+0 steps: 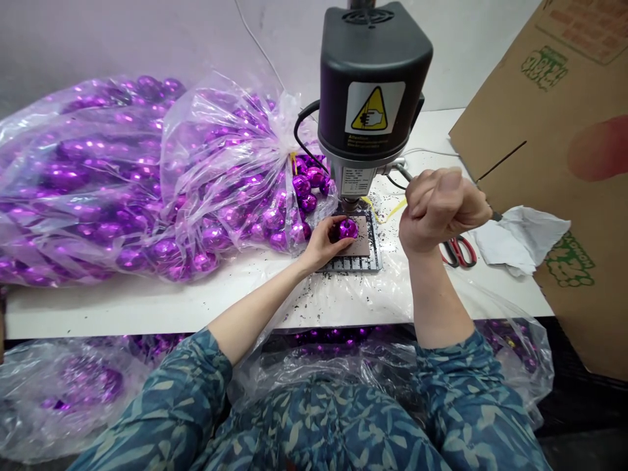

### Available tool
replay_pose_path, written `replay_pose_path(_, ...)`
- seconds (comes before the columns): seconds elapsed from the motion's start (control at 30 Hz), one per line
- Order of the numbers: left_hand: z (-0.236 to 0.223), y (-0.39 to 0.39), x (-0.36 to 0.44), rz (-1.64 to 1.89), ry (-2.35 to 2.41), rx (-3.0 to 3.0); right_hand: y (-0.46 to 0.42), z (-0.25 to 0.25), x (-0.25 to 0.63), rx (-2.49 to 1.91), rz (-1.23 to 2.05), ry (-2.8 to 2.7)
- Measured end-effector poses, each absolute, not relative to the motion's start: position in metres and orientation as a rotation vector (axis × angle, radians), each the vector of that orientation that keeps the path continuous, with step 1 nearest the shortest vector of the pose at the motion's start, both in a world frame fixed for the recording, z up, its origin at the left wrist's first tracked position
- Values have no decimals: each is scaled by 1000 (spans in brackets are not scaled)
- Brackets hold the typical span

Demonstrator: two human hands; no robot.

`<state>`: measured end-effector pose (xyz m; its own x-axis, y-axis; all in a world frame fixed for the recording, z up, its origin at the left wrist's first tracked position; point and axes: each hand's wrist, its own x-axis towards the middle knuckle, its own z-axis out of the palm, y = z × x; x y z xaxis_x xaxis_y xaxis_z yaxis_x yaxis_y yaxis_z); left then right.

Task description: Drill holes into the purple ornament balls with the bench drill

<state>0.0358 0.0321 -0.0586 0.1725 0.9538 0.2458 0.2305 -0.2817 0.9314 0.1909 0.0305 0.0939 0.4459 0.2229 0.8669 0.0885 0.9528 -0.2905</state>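
A purple shiny ball (348,228) rests on a brown board (364,243) over the slotted metal base plate (373,258) of a small drill press (375,85). My left hand (326,241) grips the ball from the left between thumb and fingers, just below the chuck (350,203). Whether the drill tip touches the ball is hidden. To the right of the machine, my right hand (439,210) is closed around the drill press lever (403,173), the lever's far end poking out past my fist. Dark shavings are scattered around the base.
Large clear plastic bags of purple balls (122,183) fill the table's left side; one opens beside the machine. Red-handled scissors (460,252) and crumpled white paper (520,240) lie right. A cardboard box (564,196) stands at the right edge. More bagged balls (88,386) sit below the table.
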Motion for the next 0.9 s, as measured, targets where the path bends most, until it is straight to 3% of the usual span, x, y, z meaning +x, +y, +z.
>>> replay_pose_path(0.43, -57, 32, 37, 1178, 1116, 1650, 37, 74, 196, -203, -33, -1166)
replay_pose_path(0.67, -39, 9, 42, 1202, 1332, 1615, 50, 143, 193, -355, 243, -1115)
replay_pose_path(0.77, -18, -35, 33, 922, 1258, 1764, 58, 162, 194, -358, 374, -1124)
replay_pose_path(0.9, 6, -88, 14, 338, 786, 2138, 59, 163, 191, -358, 334, -1110)
